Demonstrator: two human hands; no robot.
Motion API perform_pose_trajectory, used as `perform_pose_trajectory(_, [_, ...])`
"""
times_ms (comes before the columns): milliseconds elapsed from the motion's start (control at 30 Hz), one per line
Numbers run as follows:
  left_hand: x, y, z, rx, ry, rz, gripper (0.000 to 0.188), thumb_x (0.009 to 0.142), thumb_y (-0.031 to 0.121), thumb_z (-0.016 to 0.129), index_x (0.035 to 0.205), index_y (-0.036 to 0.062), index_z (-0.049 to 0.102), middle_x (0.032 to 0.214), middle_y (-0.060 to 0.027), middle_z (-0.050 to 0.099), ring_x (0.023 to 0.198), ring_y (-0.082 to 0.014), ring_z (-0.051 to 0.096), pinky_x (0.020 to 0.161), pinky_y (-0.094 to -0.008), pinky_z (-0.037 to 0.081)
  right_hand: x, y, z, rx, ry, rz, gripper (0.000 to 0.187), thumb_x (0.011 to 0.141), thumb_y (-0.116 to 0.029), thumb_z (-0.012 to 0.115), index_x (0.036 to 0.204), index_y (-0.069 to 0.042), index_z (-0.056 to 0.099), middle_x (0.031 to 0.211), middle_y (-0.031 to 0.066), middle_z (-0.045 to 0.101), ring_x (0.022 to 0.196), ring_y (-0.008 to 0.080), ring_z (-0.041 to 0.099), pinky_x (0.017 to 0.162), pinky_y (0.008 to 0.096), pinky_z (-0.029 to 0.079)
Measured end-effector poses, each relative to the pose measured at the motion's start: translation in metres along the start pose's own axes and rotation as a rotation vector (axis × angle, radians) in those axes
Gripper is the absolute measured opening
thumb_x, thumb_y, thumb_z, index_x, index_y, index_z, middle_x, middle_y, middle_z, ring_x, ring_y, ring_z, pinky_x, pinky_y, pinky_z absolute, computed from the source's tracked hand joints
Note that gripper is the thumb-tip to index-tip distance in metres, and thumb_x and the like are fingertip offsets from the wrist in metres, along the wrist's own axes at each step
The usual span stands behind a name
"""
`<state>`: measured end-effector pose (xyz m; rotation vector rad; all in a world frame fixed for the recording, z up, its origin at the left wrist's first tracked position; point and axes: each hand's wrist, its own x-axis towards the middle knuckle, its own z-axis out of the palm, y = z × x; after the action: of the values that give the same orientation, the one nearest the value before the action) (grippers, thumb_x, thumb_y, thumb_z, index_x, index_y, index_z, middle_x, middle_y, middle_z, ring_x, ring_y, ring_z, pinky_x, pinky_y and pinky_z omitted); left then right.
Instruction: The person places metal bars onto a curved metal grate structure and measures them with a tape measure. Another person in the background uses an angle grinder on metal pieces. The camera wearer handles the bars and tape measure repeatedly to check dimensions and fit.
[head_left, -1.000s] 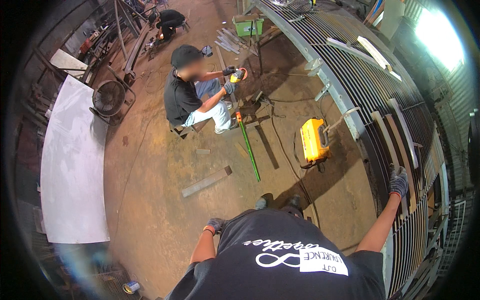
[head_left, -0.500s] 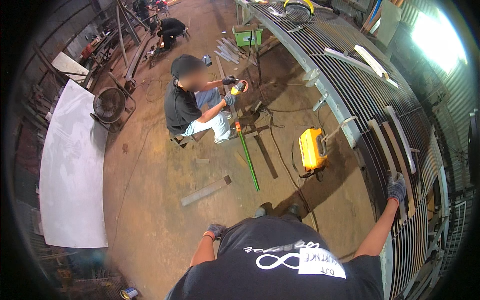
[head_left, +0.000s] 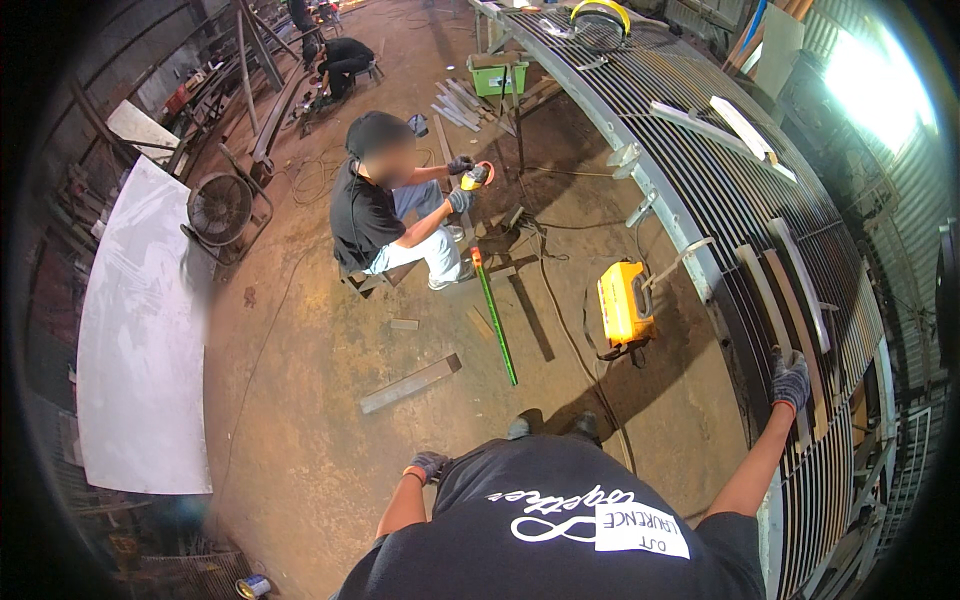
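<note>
Near table edge, right hand, broad floor

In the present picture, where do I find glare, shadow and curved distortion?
Head view: white glare at upper right; head view: dark shadow on the floor beside the yellow case; head view: the rack under the right hand bows, and corners go black.

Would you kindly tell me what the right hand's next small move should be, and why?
Probably, the right hand should secure its grip on the bar beneath it before shifting anything: it already lies over that bar, a neighbouring bar runs close alongside, and the left hand is away from both.
</note>
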<state>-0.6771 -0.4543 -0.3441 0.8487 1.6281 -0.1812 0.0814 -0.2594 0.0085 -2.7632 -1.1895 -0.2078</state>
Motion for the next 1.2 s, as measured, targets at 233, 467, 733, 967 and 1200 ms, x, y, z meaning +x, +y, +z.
perform_pose_trajectory(233, [0.02,-0.008,-0.031,0.433,-0.022,0.149,0.038,0.098,0.041,0.056,0.12,0.0128,0.068,0.119,-0.0112,0.07,0.1,-0.0319,0.067,0.083,-0.0492,0.055,-0.002,0.006,0.013,0.009,0.004,-0.023,0.07,0.092,-0.061,0.059,0.141,-0.011,0.059,0.142,0.0196,0.059,0.132,0.0364,0.056,0.108,0.0464,0.046])
perform_pose_trajectory(467, [-0.143,0.319,-0.191,0.078,0.537,0.898,0.045,0.1,0.043,0.055,0.132,0.0114,0.061,0.133,-0.0151,0.064,0.117,-0.0324,0.062,0.097,-0.0461,0.049,0.011,-0.01,-0.015,0.037,-0.03,-0.002,0.071,0.084,-0.072,0.063,0.12,-0.011,0.068,0.116,0.0172,0.071,0.112,0.0352,0.067,0.096,0.048,0.052])
perform_pose_trajectory(733, [-0.344,0.539,0.046,0.906,-0.865,1.669,0.055,0.102,0.044,0.057,0.142,0.0067,0.055,0.14,-0.0192,0.06,0.13,-0.0306,0.056,0.11,-0.0395,0.042,-0.004,-0.03,-0.021,0.048,0.001,-0.043,0.072,0.085,-0.073,0.061,0.12,-0.01,0.069,0.121,0.0197,0.07,0.114,0.0362,0.066,0.099,0.0477,0.051])
perform_pose_trajectory(967, [-0.045,0.39,-0.058,0.4,-0.004,0.76,0.053,0.102,0.037,0.057,0.144,0.0048,0.054,0.14,-0.0198,0.06,0.13,-0.0318,0.057,0.109,-0.0399,0.045,-0.004,-0.023,-0.028,0.035,-0.054,-0.017,0.069,0.085,-0.071,0.062,0.114,-0.009,0.07,0.115,0.0188,0.071,0.109,0.0363,0.068,0.094,0.0508,0.052])
perform_pose_trajectory(1200, [-0.362,0.514,-0.193,0.227,0.301,1.845,0.05,0.103,0.037,0.052,0.141,0.0051,0.056,0.134,-0.0222,0.062,0.124,-0.0354,0.061,0.104,-0.0418,0.049,-0.009,-0.015,-0.011,0.087,0.014,-0.053,0.07,0.082,-0.07,0.066,0.116,-0.009,0.07,0.109,0.0198,0.072,0.105,0.037,0.068,0.09,0.0496,0.053])
